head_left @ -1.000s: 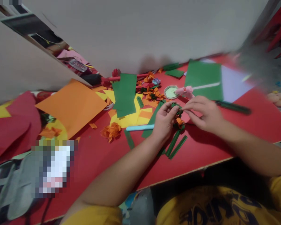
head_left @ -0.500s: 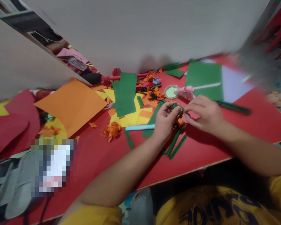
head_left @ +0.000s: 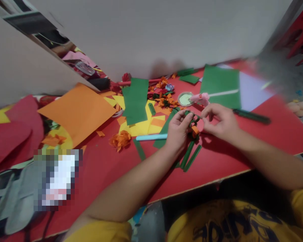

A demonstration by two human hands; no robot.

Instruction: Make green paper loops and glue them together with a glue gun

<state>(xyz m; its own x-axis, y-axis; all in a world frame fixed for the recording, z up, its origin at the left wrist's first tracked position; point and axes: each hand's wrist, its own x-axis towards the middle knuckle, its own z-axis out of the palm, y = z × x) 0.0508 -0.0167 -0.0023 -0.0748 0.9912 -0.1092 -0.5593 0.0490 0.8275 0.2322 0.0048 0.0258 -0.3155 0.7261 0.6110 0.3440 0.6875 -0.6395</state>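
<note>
Looks midway to me: the left hand [head_left: 179, 126] grips a small curled green paper piece [head_left: 194, 121] between thumb and fingers, above the red table; an orange bit [head_left: 194, 130] shows just below it. The right hand [head_left: 219, 119] is drawn to a narrow pinch right beside; can't tell whether it has the piece's edge. Done, by the look of it: one fluffy orange flower [head_left: 120, 140] on the left, more orange flowers [head_left: 166, 100] bunched further back. Unused so far, I'd judge: loose green strips [head_left: 192, 158] near the hands, large orange sheet [head_left: 78, 116], upright-lying green sheet [head_left: 135, 101] over yellow paper [head_left: 131, 128]. Pink glue gun [head_left: 200, 98] rests with its nozzle at a round dish [head_left: 185, 99]. Red table [head_left: 267, 144] is cluttered, pushed against a pale wall [head_left: 166, 33]; red furniture [head_left: 299, 37] stands on grey floor [head_left: 275, 64], far right, blurry.
</note>
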